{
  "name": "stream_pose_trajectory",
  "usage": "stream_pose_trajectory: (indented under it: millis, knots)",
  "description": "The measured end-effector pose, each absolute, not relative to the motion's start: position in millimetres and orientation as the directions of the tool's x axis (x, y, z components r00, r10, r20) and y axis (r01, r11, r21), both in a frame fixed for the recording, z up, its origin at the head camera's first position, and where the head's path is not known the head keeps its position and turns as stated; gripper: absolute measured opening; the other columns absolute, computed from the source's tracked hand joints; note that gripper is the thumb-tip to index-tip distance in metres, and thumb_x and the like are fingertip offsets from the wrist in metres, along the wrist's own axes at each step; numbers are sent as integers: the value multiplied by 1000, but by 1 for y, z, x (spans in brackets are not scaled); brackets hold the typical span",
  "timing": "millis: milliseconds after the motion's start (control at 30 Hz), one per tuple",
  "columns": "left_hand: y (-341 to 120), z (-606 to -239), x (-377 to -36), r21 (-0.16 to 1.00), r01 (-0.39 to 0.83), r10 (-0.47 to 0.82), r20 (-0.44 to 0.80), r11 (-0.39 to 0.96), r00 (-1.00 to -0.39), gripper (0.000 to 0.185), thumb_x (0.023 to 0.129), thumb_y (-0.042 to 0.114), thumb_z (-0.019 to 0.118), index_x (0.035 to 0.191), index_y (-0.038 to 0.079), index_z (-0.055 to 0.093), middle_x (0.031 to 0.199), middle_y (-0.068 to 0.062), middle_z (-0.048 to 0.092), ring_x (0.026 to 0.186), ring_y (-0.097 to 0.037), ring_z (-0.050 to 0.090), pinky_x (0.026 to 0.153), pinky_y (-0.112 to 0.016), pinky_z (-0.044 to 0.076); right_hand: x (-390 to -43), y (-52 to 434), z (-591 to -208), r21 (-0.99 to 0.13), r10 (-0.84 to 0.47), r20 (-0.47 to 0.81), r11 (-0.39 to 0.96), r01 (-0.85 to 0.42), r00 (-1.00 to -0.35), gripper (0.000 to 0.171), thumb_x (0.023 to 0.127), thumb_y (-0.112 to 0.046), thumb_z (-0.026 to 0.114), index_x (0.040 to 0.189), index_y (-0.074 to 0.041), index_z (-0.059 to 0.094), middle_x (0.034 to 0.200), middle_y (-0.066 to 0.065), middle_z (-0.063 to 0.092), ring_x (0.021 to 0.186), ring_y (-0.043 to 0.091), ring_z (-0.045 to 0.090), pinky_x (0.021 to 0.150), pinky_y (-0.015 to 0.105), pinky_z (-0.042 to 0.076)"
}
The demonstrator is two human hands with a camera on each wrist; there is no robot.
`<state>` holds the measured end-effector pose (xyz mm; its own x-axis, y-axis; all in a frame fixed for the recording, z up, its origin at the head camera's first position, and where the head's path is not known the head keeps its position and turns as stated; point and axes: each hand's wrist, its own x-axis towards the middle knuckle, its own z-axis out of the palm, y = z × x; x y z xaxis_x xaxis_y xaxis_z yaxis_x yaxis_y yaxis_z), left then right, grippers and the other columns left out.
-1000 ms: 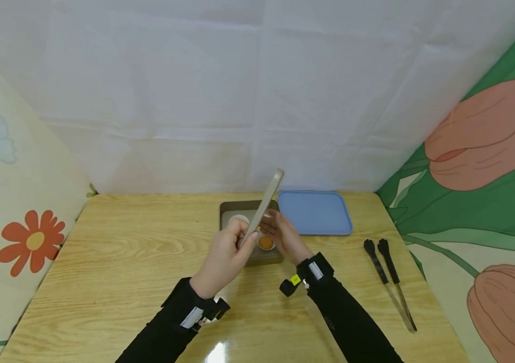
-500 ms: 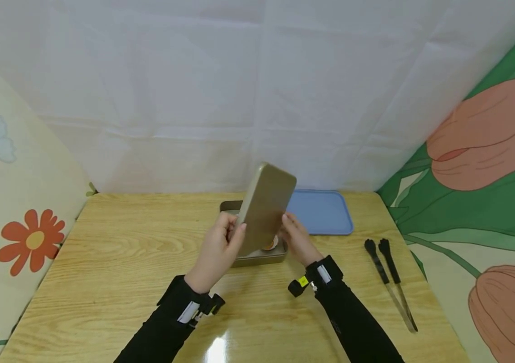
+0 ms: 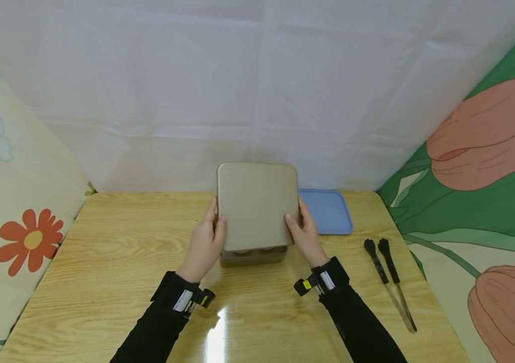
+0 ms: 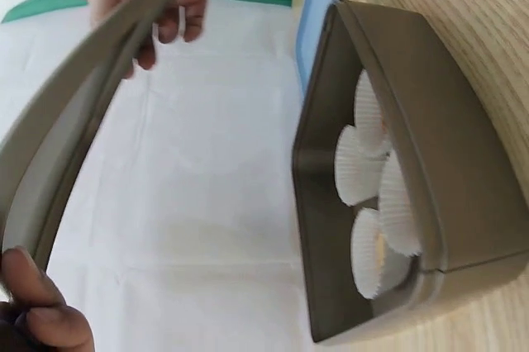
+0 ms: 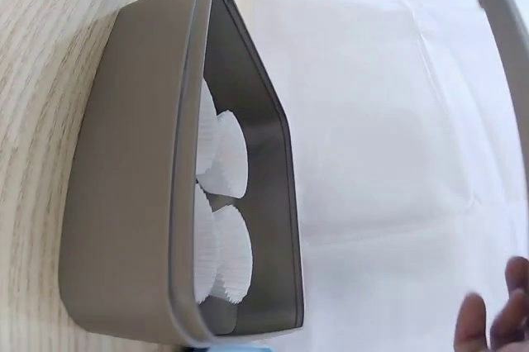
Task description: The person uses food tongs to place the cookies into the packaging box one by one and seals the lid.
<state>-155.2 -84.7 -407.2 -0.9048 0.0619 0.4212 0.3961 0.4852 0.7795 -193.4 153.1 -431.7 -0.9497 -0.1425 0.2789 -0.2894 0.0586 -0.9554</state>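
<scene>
Both hands hold a square, bronze-coloured metal lid (image 3: pixel 257 204) above a matching tin (image 3: pixel 254 258). My left hand (image 3: pixel 205 242) grips the lid's left edge, its thumb near the front left corner. On the opposite edge, my right hand (image 3: pixel 305 237) pinches the lid with the thumb on top. A gap between lid and tin shows in both wrist views. Several white fluted paper cups (image 4: pixel 357 170) stand inside the uncovered tin; a bit of yellow filling shows in one. From the head view the lid hides most of the tin's inside.
A blue rectangular tray (image 3: pixel 327 212) lies behind and right of the tin, partly covered by the lid. Tongs (image 3: pixel 391 282) with black tips lie farther right on the wooden table (image 3: pixel 126 272). A white cloth (image 3: pixel 171 101) hangs behind the table.
The lid has turned from edge-on in the left hand to nearly flat, top side up, above the tin. My right hand has come to grip its right edge.
</scene>
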Motion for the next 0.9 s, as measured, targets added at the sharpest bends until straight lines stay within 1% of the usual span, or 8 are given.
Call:
stream_pose_trajectory:
  millis: [100,233,333,400,500,633,733,900]
  knots:
    - [-89,-415,-160,792,373,62,394,482,-917,53,98,16,38,143,-3,18,136,-25,37,113,-32,49,81,-44,46,-190,147,-421,-957,-143,272,61,-283,-952,61,95,-11,46,146,-8,12,147,15,19,127,30,31,95,46,34]
    - [-94,-426,-167,825,330,36,354,459,-935,52,99,18,36,143,-1,19,139,-22,35,115,-31,47,85,-43,44,-183,138,-408,-965,-167,232,86,-249,-958,63,95,-4,43,145,-2,5,149,19,10,131,34,22,98,49,30]
    - [-97,-433,-171,843,300,10,331,447,-944,50,99,18,36,142,-3,22,136,-23,39,105,-32,54,79,-43,47,-181,134,-405,-972,-182,188,109,-210,-965,65,94,-2,43,145,-2,2,149,18,7,133,34,18,98,49,29]
    - [-98,-437,-174,843,287,-2,323,455,-946,49,98,16,37,141,-4,24,134,-24,41,102,-31,55,77,-42,48,-180,131,-404,-975,-190,164,121,-189,-968,67,94,-1,43,146,-4,1,150,17,6,133,34,18,98,49,29]
    - [-99,-442,-178,831,285,-16,332,479,-943,47,97,11,39,139,-7,29,119,-25,49,92,-28,54,73,-40,47,-178,130,-404,-974,-191,133,155,-164,-973,68,94,-3,44,146,-5,0,150,16,4,134,33,15,100,48,27]
    - [-98,-451,-180,793,298,-18,362,531,-932,44,94,7,42,134,-12,34,93,-19,48,78,-26,45,67,-37,41,-177,131,-407,-962,-171,98,236,-137,-980,71,93,-9,48,145,-1,0,150,19,3,136,32,10,105,46,18]
    - [-97,-459,-181,767,296,-9,366,570,-930,44,94,5,43,132,-15,35,86,-16,45,74,-24,41,65,-35,38,-178,132,-413,-951,-158,64,290,-108,-985,74,93,-13,51,144,3,1,149,21,3,136,32,6,106,45,12]
    - [-96,-470,-182,753,265,-5,336,602,-942,44,93,6,43,131,-15,35,85,-15,43,72,-24,41,63,-34,37,-181,131,-425,-942,-143,46,323,-90,-989,77,90,-12,56,142,8,4,147,26,7,135,36,9,106,46,12]
